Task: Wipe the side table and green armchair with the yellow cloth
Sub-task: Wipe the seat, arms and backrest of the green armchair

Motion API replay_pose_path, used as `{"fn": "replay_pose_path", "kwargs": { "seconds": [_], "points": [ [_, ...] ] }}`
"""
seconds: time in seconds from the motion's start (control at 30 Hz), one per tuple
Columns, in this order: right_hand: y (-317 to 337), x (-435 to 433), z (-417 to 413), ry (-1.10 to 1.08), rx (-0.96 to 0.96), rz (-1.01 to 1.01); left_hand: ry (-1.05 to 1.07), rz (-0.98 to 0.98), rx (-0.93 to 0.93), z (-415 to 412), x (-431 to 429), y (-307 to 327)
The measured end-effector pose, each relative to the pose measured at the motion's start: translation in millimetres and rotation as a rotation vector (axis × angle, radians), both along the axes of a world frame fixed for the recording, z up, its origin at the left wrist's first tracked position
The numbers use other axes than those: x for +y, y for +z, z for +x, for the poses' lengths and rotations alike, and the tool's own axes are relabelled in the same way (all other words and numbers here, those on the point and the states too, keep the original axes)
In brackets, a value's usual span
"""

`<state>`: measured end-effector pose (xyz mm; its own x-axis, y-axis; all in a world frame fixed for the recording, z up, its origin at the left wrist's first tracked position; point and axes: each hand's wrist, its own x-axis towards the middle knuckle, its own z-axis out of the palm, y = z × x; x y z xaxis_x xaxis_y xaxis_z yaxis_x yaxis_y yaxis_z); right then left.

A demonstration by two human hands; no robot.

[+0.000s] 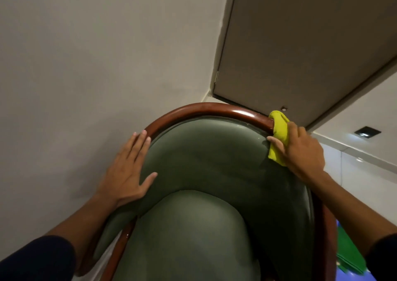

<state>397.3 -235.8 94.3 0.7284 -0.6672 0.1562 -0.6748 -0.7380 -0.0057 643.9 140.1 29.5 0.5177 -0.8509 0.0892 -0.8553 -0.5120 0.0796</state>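
Observation:
The green armchair (206, 164) fills the lower middle of the head view, with a glossy brown wooden rim (199, 108) curving over its padded back. My right hand (300, 149) presses the folded yellow cloth (279, 130) against the right end of that rim, where wood meets the green padding. My left hand (126, 171) lies flat with fingers spread on the left side of the backrest, holding nothing. The side table is not in view.
A plain grey wall (86, 65) stands close behind the chair. A closed door (300, 44) is at the upper right, with pale floor tiles (365, 173) beside it. Something green (350, 257) lies on the floor at the lower right.

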Motion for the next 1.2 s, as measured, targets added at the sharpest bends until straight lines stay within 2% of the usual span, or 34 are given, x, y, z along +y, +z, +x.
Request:
{"fn": "replay_pose_path", "kwargs": {
  "seconds": [0.2,0.43,0.6,0.77,0.97,1.1,1.2],
  "points": [
    [8,-6,25,0.019,0.009,0.037,-0.008,0.024,-0.019,5,4,-3],
    [8,20,-5,-0.068,-0.022,0.143,-0.049,0.05,-0.009,11,8,-1],
    [-2,30,-16,-0.031,-0.038,0.082,-0.058,0.065,-0.011,9,10,-2],
    [4,35,61,0.206,-0.053,0.0,-0.063,0.074,-0.004,7,10,5],
    [-21,122,182,0.593,-0.042,-0.044,0.024,-0.066,0.06,1,11,8],
    [-53,169,183,0.836,-0.04,-0.185,0.116,-0.151,0.126,0,13,7],
    [-55,146,156,0.939,0.094,-0.254,0.095,-0.145,0.142,2,14,3]
  ]
}}
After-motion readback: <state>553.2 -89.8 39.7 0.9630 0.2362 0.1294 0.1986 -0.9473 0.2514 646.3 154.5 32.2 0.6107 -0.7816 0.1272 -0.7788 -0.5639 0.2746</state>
